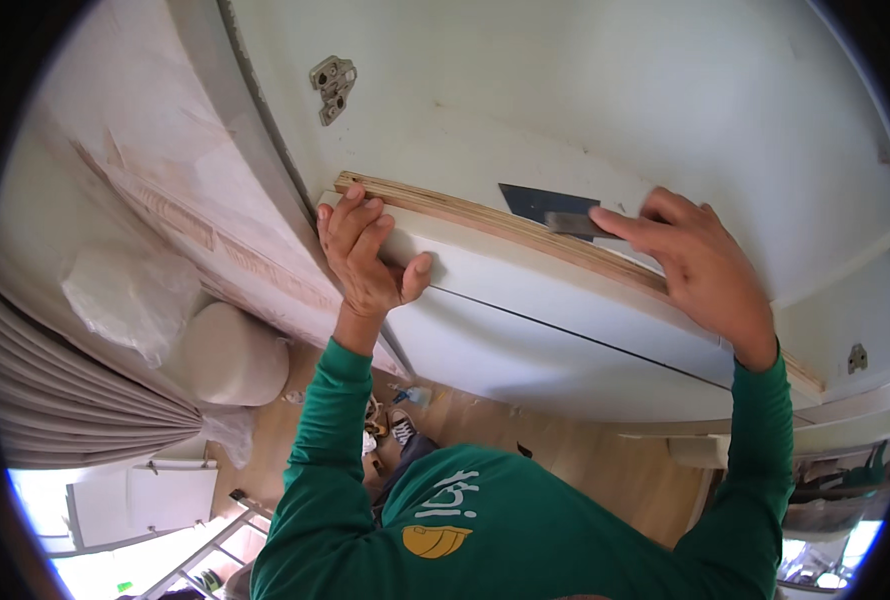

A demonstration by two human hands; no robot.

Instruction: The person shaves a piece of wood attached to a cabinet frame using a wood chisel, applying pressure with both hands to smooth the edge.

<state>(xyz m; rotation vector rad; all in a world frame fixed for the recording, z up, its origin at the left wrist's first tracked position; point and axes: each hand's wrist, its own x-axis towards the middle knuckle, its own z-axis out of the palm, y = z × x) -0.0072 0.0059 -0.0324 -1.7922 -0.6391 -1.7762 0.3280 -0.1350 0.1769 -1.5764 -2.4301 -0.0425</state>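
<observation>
Along the top edge of a white cabinet panel (pixel 565 300), where the bare plywood edge (pixel 485 222) shows as a tan striped band, a putty knife (pixel 550 210) lies with its dark blue-grey blade flat against the pale surface just behind the band. The right hand (pixel 700 265) presses on the knife, its forefinger stretched along the metal shank and the other fingers bent over the handle, closed around the tool. The left hand (pixel 363 255) grips the panel's left corner, 4 fingers curled over the plywood edge and the thumb pressed against the white face below, so the board is pinched between them. Both arms wear green sleeves (pixel 325 440).

A thin dark seam (pixel 565 325) runs across the white face under the hands. Above, the cabinet's inner wall (pixel 615 90) is smooth and off-white, with 1 metal hinge plate (pixel 333 88) screwed near its upper left and another small hinge plate (pixel 857 357) at the far right. To the left stands an unfinished wooden board (pixel 165 190) with pale streaks. Far below lie a wooden floor (pixel 605 470), a rounded white fixture (pixel 230 355), crumpled clear plastic sheeting (pixel 125 295), a grey curtain (pixel 75 400), scattered shoes (pixel 395 425) and part of a ladder (pixel 215 545).
</observation>
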